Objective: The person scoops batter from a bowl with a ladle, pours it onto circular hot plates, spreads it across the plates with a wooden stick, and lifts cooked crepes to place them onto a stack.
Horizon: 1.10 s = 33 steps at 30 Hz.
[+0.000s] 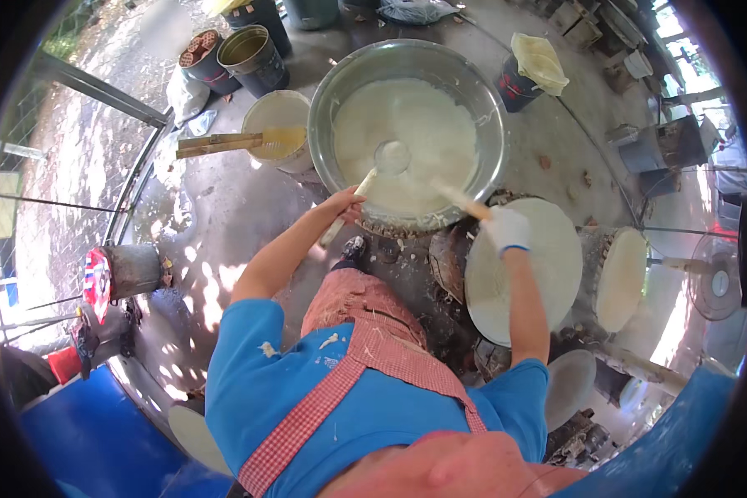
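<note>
My bare left hand (347, 205) grips the pale handle (367, 183) of a round ladle or skimmer (391, 157), whose head rests at the surface of a creamy white mixture (404, 112). The mixture partly fills a large metal basin (499, 149) before me. My right hand (507, 228), in a white glove with a blue cuff, holds a wooden-handled tool (470, 204). This tool reaches over the basin's near right side, and its far end is blurred. Below that hand and forearm lies a large round pale board or lid (538, 274).
Left of the basin, a whitish bucket (295, 160) carries bamboo sticks (218, 145) and a yellowish piece. Dark buckets (255, 62) stand beyond it. A cloth-topped bucket (518, 87) is at far right. Another round pale disc (622, 280) and a fan (719, 280) are at right.
</note>
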{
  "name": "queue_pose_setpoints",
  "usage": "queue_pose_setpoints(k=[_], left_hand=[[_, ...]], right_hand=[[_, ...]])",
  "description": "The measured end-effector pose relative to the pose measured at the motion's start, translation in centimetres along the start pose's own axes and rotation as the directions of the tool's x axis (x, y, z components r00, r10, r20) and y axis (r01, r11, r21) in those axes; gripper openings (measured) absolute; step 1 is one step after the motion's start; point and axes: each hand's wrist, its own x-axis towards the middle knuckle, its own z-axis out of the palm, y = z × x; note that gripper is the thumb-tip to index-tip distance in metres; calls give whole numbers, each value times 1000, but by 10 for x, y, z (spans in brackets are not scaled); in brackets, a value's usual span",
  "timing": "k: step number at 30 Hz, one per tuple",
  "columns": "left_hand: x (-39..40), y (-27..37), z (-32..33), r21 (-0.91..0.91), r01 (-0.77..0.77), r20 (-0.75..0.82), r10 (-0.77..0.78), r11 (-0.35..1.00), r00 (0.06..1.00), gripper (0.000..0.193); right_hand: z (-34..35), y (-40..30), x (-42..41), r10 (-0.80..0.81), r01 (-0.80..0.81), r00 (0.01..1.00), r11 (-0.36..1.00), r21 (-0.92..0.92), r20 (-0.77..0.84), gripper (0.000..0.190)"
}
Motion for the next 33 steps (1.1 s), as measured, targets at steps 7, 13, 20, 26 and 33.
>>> queue_pose_setpoints(k=[7, 13, 20, 26, 33], left_hand=[[54, 26, -42, -25, 432, -305, -419, 901, 856, 20], [-6, 67, 33, -173, 380, -49, -394, 909, 918, 24], [-120, 129, 157, -303, 183, 108, -157, 935, 982, 27], [-226, 195, 239, 53, -218, 207, 202, 975, 957, 12], [-196, 204, 194, 432, -439, 184, 400, 788, 898, 22]], right_hand=[[13, -49, -20, 150, -155, 987, 980, 122, 51, 39], [75, -75, -86, 233, -233, 972, 946, 224, 28, 42], [39, -92, -135, 294, -3, 844, 839, 544, -449, 35], [-72, -76, -131, 347, 241, 615, 773, 587, -708, 29], [-36, -85, -132, 422, 236, 872, 79, 969, -247, 22]])
